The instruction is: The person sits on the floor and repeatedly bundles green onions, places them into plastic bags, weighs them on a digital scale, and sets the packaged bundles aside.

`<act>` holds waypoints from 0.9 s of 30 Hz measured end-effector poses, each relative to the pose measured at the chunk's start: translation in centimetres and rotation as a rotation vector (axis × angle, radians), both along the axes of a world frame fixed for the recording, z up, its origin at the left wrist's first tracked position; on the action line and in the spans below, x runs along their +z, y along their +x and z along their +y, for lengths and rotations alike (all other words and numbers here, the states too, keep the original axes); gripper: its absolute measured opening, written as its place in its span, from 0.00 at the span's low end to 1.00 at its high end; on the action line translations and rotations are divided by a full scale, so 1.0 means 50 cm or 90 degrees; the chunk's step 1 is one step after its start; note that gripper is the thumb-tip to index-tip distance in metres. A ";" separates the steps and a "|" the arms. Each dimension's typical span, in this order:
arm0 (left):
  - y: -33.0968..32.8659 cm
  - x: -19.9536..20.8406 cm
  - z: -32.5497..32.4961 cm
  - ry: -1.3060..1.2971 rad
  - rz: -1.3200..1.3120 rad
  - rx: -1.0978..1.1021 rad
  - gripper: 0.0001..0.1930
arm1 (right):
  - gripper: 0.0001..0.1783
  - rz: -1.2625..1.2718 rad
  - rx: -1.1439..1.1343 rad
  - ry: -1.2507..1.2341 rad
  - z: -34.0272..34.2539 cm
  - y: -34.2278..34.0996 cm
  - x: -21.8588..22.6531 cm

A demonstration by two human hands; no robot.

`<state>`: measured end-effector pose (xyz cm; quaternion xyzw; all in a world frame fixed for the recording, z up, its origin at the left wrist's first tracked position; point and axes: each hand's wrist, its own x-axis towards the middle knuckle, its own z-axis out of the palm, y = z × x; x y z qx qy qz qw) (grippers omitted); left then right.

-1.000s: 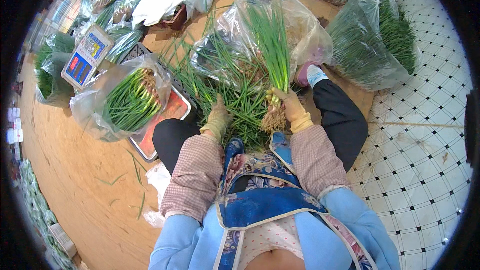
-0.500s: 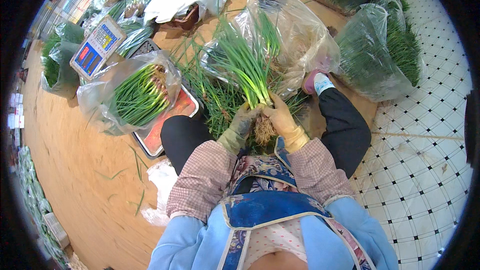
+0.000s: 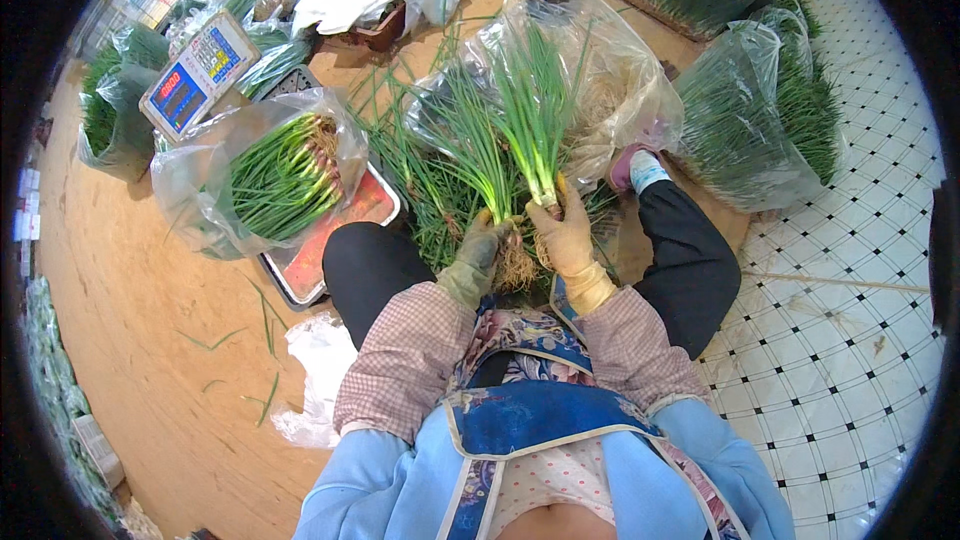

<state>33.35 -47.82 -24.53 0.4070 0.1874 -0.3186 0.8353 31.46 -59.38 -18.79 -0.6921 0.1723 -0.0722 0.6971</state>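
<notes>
My left hand (image 3: 478, 250), in a grey-green glove, grips a bunch of green onions (image 3: 470, 145) near its roots. Right beside it my right hand (image 3: 565, 235), in a yellow glove, grips a second bunch of green onions (image 3: 535, 105) by the root end. Both bunches stand upright with their tangled pale roots (image 3: 517, 268) hanging between my hands, above my knees. Beneath and behind them lies a loose heap of green onions (image 3: 420, 190). An open clear plastic bag (image 3: 600, 70) sits just behind the bunches.
A clear bag of green onions (image 3: 280, 175) lies on a metal tray of a scale (image 3: 340, 240), whose display (image 3: 195, 70) stands at the left. More filled bags (image 3: 750, 120) sit at the right and top. White plastic (image 3: 320, 380) lies by my left knee. Tiled floor (image 3: 850, 340) at right.
One bunch was held in my right hand while my left hand was down in the heap; now both hands are raised close together, each gripping an upright bunch.
</notes>
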 end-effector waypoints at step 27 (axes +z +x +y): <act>-0.008 -0.034 0.017 0.156 -0.133 -0.098 0.18 | 0.14 0.124 0.082 -0.210 -0.061 0.060 -0.062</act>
